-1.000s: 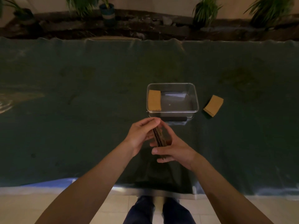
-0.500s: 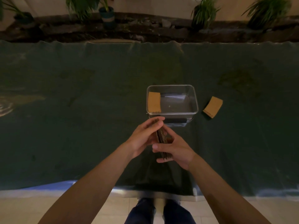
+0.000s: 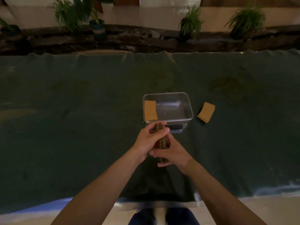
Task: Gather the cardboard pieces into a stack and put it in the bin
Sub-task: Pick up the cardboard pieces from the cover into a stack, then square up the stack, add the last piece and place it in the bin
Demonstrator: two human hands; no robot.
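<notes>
A: What could go wrong here?

B: The cardboard stack (image 3: 162,140) stands on edge between both hands, just in front of the clear plastic bin (image 3: 190,118). The left hand (image 3: 150,140) pinches its top and the right hand (image 3: 172,154) clasps its lower part, so each grip is closed on it. If either loosens, I think the pieces could fan out and spill onto the green-covered desk (image 3: 81,127).

A: And the bin?

B: It holds one cardboard piece (image 3: 150,110) along its left side. Another small cardboard pile (image 3: 206,112) lies on the desk to its right, not yet gathered.
</notes>
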